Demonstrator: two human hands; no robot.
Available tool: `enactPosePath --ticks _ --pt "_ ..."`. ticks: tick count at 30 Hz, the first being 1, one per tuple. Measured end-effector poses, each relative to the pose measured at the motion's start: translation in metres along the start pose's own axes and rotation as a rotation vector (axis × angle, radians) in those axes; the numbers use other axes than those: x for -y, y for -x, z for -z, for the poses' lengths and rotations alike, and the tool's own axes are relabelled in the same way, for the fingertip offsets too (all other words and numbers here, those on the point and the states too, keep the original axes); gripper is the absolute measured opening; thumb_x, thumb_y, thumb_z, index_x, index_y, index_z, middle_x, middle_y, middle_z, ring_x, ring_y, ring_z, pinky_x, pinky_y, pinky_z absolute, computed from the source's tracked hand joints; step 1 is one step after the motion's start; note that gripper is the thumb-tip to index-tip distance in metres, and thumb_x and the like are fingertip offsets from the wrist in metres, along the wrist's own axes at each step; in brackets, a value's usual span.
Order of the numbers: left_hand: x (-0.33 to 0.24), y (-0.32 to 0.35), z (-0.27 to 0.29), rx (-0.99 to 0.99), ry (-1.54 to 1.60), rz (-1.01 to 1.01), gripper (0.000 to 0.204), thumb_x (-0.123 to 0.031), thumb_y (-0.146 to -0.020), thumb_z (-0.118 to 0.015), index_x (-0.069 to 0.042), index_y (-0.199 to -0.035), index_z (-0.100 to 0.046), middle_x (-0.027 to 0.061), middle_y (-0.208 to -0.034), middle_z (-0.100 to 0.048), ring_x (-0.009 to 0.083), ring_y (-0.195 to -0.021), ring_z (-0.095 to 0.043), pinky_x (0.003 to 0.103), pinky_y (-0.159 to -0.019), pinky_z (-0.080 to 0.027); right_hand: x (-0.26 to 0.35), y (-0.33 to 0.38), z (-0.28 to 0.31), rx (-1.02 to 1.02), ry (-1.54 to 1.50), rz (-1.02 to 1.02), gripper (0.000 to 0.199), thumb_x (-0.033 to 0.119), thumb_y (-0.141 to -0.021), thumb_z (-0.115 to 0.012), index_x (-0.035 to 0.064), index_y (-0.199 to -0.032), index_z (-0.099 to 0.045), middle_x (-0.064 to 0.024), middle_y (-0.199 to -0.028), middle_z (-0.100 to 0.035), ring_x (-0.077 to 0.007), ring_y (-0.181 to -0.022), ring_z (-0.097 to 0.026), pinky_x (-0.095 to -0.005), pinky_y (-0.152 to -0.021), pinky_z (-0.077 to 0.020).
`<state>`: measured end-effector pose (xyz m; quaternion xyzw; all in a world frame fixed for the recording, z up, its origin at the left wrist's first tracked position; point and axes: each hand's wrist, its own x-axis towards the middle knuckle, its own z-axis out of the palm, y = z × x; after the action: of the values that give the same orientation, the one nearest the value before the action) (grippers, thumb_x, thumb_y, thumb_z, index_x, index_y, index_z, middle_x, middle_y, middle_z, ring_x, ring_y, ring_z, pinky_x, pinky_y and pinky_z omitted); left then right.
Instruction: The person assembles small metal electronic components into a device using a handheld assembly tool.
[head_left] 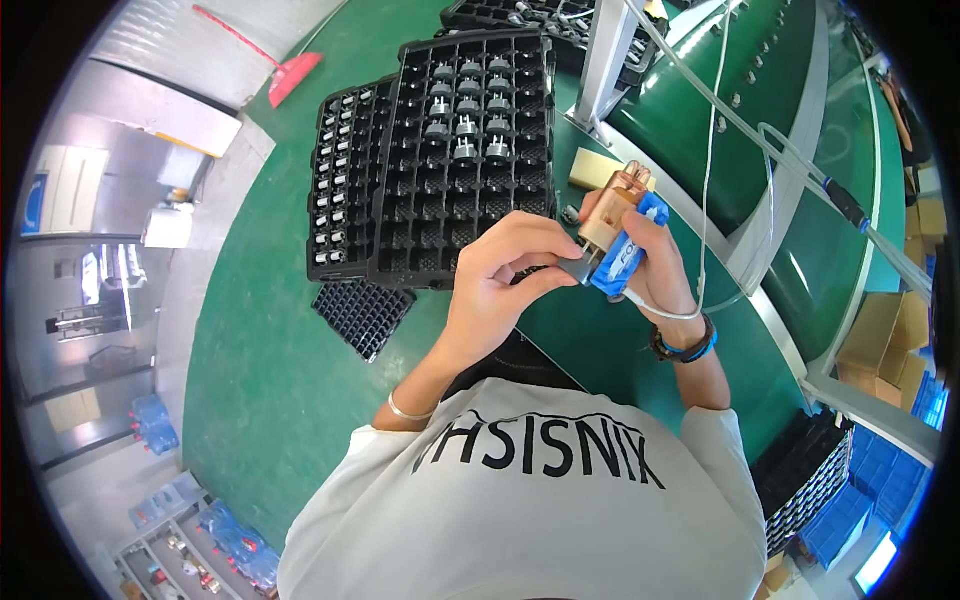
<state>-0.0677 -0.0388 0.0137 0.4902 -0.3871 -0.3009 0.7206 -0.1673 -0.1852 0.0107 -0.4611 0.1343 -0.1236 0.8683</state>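
My right hand (660,262) is wrapped round a tan block-shaped tool (604,220) bound with blue tape (622,264), with metal prongs at its far end and a white cable (668,314) along my wrist. From the left, my left hand (505,262) pinches a small dark grey plug (577,267) against the tool's near end. My fingertips partly cover the plug, so I cannot tell how far it sits in the tool. Just left of the tool lies another small grey piece (570,214). A pale yellow block (594,169) rests behind.
A black compartment tray (400,215) holding several grey plugs (467,103) stands left of my hands, overlapping another tray (325,200) of small parts. A smaller black tray (362,318) lies nearer. Rightward run a metal frame (745,245), a green conveyor (690,130) and hanging cables (790,160).
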Motion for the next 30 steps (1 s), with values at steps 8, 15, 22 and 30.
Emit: enactPosePath --ticks 8,15,22,30 --pt "0.002 0.002 -0.004 -0.015 0.003 -0.037 0.024 0.011 -0.071 -0.064 0.004 -0.094 -0.061 0.0117 -0.099 -0.053 0.0187 -0.088 -0.059 0.028 -0.078 -0.053 -0.001 0.002 0.004 0.050 0.040 0.008 0.044 0.035 -0.085 -0.049 -0.0012 -0.110 -0.047 -0.0083 -0.101 -0.053 -0.0126 -0.087 -0.055 -0.0243 -0.074 -0.0462" --pt "0.007 0.008 -0.007 -0.093 -0.190 -0.166 0.029 0.007 -0.070 -0.067 0.002 -0.097 -0.059 0.0114 -0.100 -0.054 0.0178 -0.089 -0.056 0.027 -0.076 -0.049 -0.009 0.004 0.001 -0.008 0.028 0.058 0.042 0.033 -0.087 -0.050 -0.0013 -0.111 -0.047 -0.0097 -0.103 -0.054 -0.0135 -0.089 -0.056 -0.0263 -0.077 -0.0469" --pt "0.005 -0.052 0.074 -0.153 -1.159 -0.137 0.021 -0.008 -0.076 -0.063 -0.007 -0.096 -0.060 0.0089 -0.096 -0.057 0.0281 -0.089 -0.053 0.036 -0.080 -0.043 -0.031 -0.052 0.104 -0.368 0.652 0.542 0.029 0.011 -0.081 -0.061 -0.0036 -0.106 -0.053 -0.0041 -0.087 -0.061 -0.0094 -0.077 -0.057 -0.0238 -0.069 -0.0468" --pt "0.029 -0.072 0.103 -0.020 -1.377 -0.082 0.019 -0.003 -0.073 -0.064 -0.006 -0.091 -0.058 0.0090 -0.090 -0.056 0.0284 -0.085 -0.054 0.037 -0.077 -0.044 -0.045 -0.063 0.107 -0.446 1.323 0.456 0.043 0.019 -0.074 -0.070 0.0015 -0.108 -0.050 -0.0171 -0.081 -0.060 -0.0281 -0.071 -0.062 -0.0343 -0.064 -0.0482"
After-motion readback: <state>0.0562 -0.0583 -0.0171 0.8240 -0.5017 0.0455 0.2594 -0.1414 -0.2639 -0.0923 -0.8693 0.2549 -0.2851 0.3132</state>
